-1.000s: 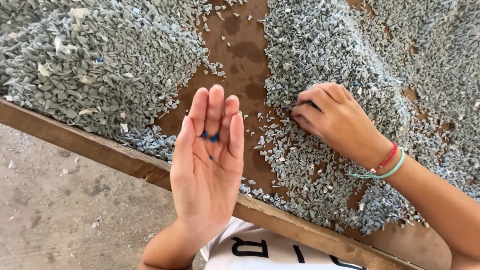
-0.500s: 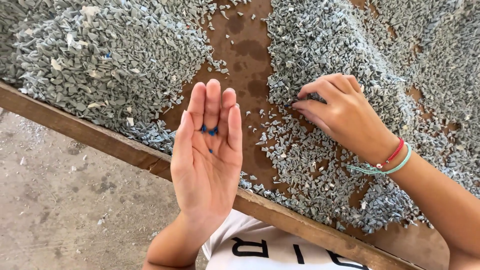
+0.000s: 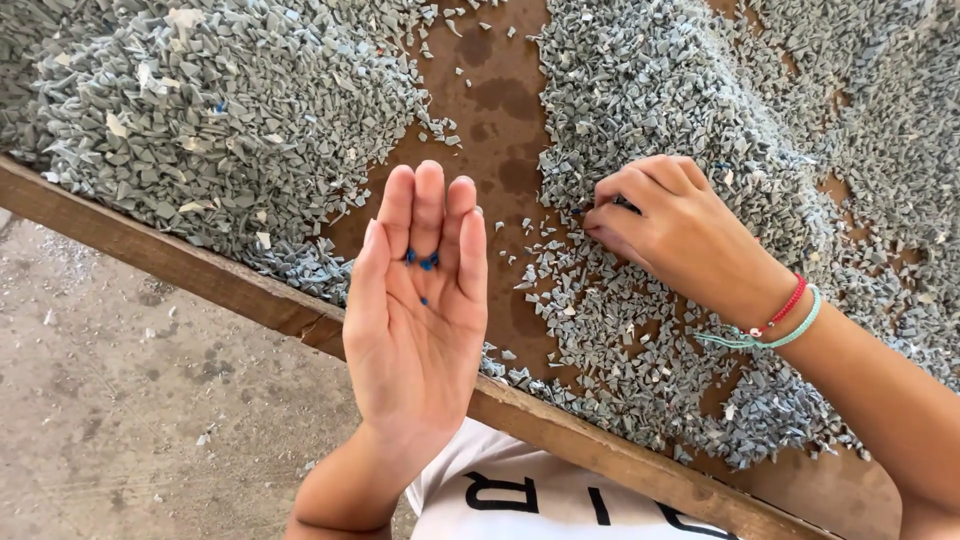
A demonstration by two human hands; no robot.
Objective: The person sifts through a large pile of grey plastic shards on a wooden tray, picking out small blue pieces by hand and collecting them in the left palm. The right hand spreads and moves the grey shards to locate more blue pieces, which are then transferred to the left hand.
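The left hand [image 3: 415, 320] lay flat, palm up, fingers together, cupping a few blue chips [image 3: 422, 262] so none rolled off. At its two o'clock, the right hand [image 3: 665, 225] pinched closed among grey plastic flakes [image 3: 650, 90] (what it gripped was hidden).

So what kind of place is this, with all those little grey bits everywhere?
Probably a plastic-recycling sorting spot, though that is a guess. Heaps of grey shredded flakes lie on a rough brown table with a wooden edge rail. The left hand cups a few blue bits while the right hand picks through the flakes.
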